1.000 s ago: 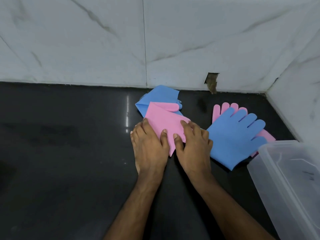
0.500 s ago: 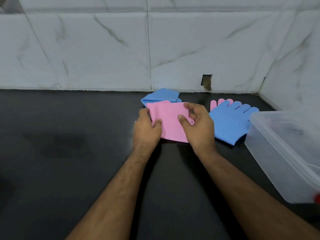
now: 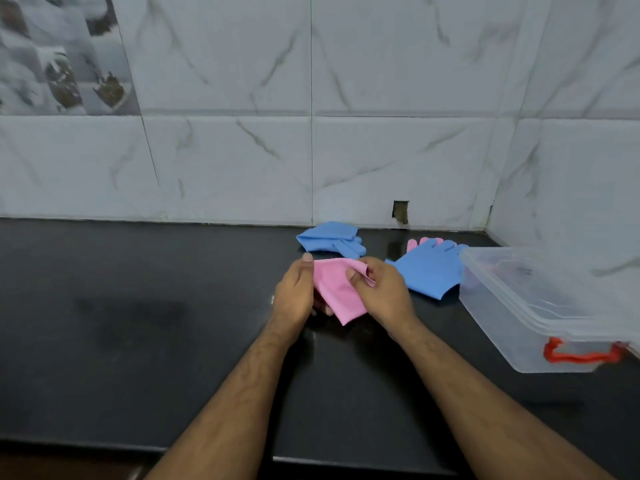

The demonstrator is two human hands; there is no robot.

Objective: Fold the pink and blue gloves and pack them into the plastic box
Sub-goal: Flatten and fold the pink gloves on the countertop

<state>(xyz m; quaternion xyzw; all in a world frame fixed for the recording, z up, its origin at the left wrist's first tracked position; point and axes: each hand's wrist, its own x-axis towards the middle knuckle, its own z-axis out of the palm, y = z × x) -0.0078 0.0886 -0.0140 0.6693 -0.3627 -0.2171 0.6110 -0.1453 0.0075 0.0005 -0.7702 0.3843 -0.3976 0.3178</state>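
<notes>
Above the dark surface [image 3: 138, 323] we now find the folded pink glove [image 3: 337, 292] lifted and tilted, our left hand [image 3: 296, 294] and right hand [image 3: 382, 292] clamped on it; plastic box [image 3: 540, 306] unchanged at right.

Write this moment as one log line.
step: folding | both hands grip folded pink glove | folded blue glove on counter | flat gloves waiting | plastic box open

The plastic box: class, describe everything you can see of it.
The plastic box is clear, rectangular and lidless, with a stepped rim and a red handle on its near end. It stands upright on the black counter at the right, beside the wall, partly cut off by the frame. Neither hand touches it; its contents cannot be made out.
</notes>
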